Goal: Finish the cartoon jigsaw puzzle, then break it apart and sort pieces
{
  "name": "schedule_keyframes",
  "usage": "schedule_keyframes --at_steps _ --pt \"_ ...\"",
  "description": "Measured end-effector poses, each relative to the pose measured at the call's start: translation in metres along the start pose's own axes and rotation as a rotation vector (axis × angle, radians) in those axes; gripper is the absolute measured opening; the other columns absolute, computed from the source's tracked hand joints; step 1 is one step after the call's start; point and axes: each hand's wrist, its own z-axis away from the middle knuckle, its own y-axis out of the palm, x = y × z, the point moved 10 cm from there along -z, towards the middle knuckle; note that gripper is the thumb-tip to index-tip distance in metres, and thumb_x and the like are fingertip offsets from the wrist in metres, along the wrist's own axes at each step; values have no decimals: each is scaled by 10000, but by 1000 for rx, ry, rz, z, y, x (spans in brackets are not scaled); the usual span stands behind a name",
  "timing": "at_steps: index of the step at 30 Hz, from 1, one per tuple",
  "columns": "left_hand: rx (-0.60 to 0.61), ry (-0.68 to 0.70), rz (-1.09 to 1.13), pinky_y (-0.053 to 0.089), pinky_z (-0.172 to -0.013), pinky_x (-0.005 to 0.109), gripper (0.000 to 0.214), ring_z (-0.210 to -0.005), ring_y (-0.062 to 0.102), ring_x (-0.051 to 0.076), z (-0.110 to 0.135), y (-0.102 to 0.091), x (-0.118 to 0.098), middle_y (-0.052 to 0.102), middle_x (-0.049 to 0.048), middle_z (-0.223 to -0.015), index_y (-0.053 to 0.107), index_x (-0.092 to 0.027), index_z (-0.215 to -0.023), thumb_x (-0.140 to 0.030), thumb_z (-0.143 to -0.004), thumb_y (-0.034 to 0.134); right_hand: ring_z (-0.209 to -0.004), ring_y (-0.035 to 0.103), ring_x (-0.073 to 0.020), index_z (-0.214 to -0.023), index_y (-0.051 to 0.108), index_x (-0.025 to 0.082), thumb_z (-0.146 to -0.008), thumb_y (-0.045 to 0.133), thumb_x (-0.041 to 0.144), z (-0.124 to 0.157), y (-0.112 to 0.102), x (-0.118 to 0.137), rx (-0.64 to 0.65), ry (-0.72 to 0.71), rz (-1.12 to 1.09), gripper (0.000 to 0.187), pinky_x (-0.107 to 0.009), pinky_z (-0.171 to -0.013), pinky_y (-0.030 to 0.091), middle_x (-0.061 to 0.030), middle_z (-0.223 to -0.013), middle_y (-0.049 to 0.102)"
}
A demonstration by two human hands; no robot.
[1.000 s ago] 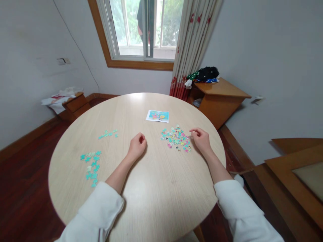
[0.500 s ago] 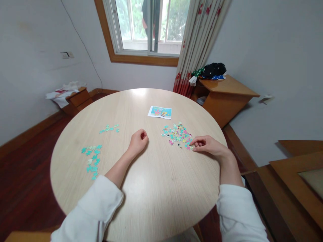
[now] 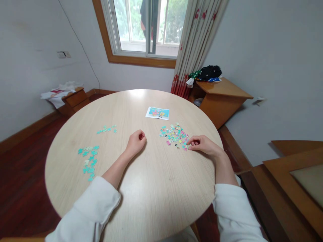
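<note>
I sit at a round pale wooden table [image 3: 151, 188]. My left hand [image 3: 135, 142] rests near the table's middle, curled into a loose fist with nothing visible in it. My right hand [image 3: 203, 146] lies at the near right edge of a heap of multicoloured puzzle pieces [image 3: 173, 135], its fingertips pinched together on the pieces there. A small printed picture card [image 3: 157, 113] lies beyond the heap. Two groups of teal puzzle pieces lie to the left: one near [image 3: 88, 161], one farther back [image 3: 107, 129].
A wooden side cabinet [image 3: 222, 97] with dark clothes on top stands at the right behind the table, beside a curtain [image 3: 194, 43]. A window [image 3: 143, 27] is ahead. A low wooden box with papers [image 3: 68, 97] sits on the floor at left. Wooden furniture [image 3: 295, 174] is at right.
My right hand dropped from the far right side of the colourful heap to its near edge and pinched at the pieces. The left hand stayed still. The view shifted slightly.
</note>
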Motion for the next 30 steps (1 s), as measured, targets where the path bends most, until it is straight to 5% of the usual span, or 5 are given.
schedule_keyframes --at_steps 18,25,30 --pt "5 3 -13 361 -590 257 42 -590 474 127 1 -1 -3 503 -30 -608 472 -195 -645 -169 -675 482 -551 408 -100 -584 597 149 -490 743 507 -1 -1 1 -32 22 28 397 -255 -538 311 28 -546 490" --pt "9 13 -9 353 -593 253 41 -596 475 126 1 1 -2 502 -31 -610 473 -194 -649 -168 -680 482 -571 428 -113 -655 622 149 -519 741 469 8 -13 -1 -216 14 101 368 -260 -554 323 24 -571 501" --pt "9 19 -8 351 -588 253 51 -594 470 126 1 1 -3 495 -31 -608 466 -194 -645 -161 -681 482 -549 421 -114 -622 602 155 -501 741 509 8 -12 -5 -214 40 105 400 -258 -530 306 23 -547 490"
